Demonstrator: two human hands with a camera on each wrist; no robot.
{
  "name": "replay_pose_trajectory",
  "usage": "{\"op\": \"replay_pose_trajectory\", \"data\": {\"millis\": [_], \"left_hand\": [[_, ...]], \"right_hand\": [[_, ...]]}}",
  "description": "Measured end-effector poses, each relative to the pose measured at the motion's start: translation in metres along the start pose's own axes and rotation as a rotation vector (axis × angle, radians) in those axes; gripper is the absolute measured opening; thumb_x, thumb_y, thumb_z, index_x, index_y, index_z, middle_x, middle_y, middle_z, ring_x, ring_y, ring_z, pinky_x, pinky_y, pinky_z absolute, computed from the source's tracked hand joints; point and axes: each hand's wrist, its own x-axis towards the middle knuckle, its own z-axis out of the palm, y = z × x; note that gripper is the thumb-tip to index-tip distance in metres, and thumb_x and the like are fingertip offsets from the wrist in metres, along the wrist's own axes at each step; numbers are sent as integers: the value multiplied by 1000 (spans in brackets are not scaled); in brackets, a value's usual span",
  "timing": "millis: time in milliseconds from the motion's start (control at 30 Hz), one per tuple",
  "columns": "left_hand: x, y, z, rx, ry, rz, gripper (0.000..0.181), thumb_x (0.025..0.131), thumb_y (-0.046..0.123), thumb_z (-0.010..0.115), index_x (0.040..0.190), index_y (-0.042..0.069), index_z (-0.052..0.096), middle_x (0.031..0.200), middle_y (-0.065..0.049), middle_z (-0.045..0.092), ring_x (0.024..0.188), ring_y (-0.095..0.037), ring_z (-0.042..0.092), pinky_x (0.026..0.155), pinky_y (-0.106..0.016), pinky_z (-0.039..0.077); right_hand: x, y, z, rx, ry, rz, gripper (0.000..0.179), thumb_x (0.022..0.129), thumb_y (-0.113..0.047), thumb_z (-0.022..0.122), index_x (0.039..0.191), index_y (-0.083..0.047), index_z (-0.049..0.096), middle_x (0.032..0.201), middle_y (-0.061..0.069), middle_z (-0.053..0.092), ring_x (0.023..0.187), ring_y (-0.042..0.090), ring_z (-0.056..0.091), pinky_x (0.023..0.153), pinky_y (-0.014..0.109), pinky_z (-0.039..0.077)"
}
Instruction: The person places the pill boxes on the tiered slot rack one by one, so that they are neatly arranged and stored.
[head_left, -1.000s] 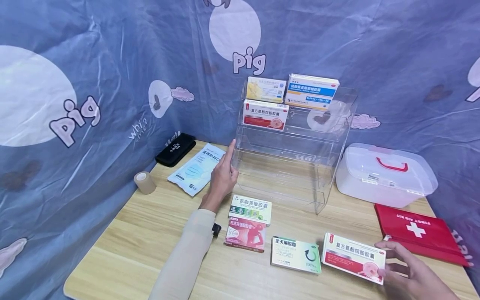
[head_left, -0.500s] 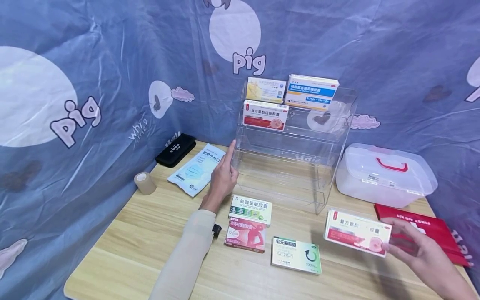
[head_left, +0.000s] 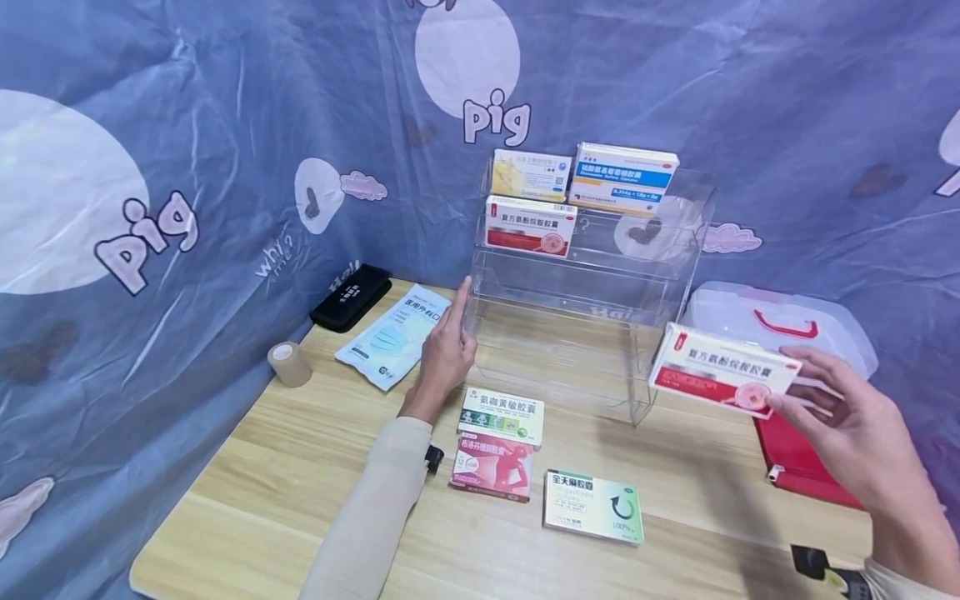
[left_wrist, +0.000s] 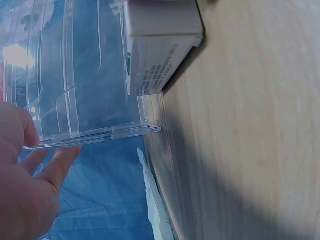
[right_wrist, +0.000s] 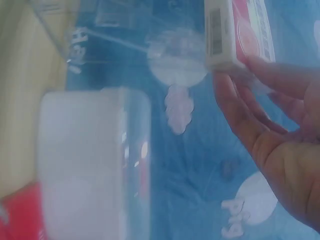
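My right hand (head_left: 855, 417) pinches a red-and-white medicine box (head_left: 723, 371) by its right end. The box is held up above the table, front facing me, and overlaps the clear plastic case in the head view. My left hand (head_left: 447, 354) grips the left side panel of a clear acrylic display rack (head_left: 555, 375); in the left wrist view the thumb (left_wrist: 30, 130) and fingers (left_wrist: 60, 165) lie on either side of that panel. On the rack's upper tiers stand a yellow-and-white box (head_left: 530, 175), a blue-and-white box (head_left: 622, 179) and a matching red-and-white box (head_left: 529, 227).
In front of the rack lie a green-and-white box (head_left: 501, 417), a pink box (head_left: 491, 468) and a pale green box (head_left: 592, 507). A plastic case (head_left: 840, 333) and red pouch (head_left: 810, 467) sit right. Left are a mask packet (head_left: 390, 337), tape roll (head_left: 290, 364) and black case (head_left: 351, 298).
My right hand has lifted the red-and-white medicine box from beside the pale green box, up and toward the rack's right side. The left hand has stayed on the rack.
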Motion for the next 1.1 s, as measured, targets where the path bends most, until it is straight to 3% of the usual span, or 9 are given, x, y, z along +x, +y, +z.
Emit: {"op": "replay_pose_trajectory", "data": {"millis": [100,267,433,667,867,967,1100], "left_hand": [[0,1,0,4,1,-8,102,92,-13,58,174,33,19,168,-13,49,94,-35,66,72,-44,56],[1,1,0,-9,2,-6,102,91,-14,58,174,32,20,168,-14,49,100,-37,68,74,-45,59],[1,1,1,-3,2,5,102,91,-13,59,174,31,20,165,-16,52,98,-37,68,73,-46,58],[0,0,-1,2,6,-7,102,91,-13,58,174,33,20,165,-15,52,95,-36,67,72,-46,57],[0,0,1,-1,8,-2,102,91,-13,58,174,32,20,163,-17,54,98,-37,68,73,-47,59],[0,0,1,2,8,6,101,91,-13,59,174,31,20,161,-17,56,97,-37,68,74,-48,59],[0,0,1,12,14,7,101,91,-12,59,174,31,21,157,-18,59,93,-37,67,72,-48,58]], "right_hand": [[17,-8,6,-7,52,23,72,83,27,71,148,-3,60,118,-32,68,97,-19,67,80,1,51],[51,-23,22,2,228,85,72,85,23,72,149,-6,62,118,-25,67,98,-14,68,85,2,50],[82,-35,38,37,362,60,67,87,19,73,146,-11,64,120,-19,71,99,-8,71,88,5,53],[125,-47,54,65,401,9,60,91,12,73,143,-17,67,122,-12,71,108,-4,72,90,9,56],[147,-42,67,-22,448,-18,58,92,6,75,141,-23,68,129,-4,72,109,-4,70,94,13,57],[154,-38,72,-60,467,-34,55,93,4,76,140,-24,70,127,-7,71,107,-6,69,93,12,56],[165,-37,79,-108,461,-48,52,94,2,75,140,-21,71,117,-23,62,108,-5,69,94,10,56]]}}
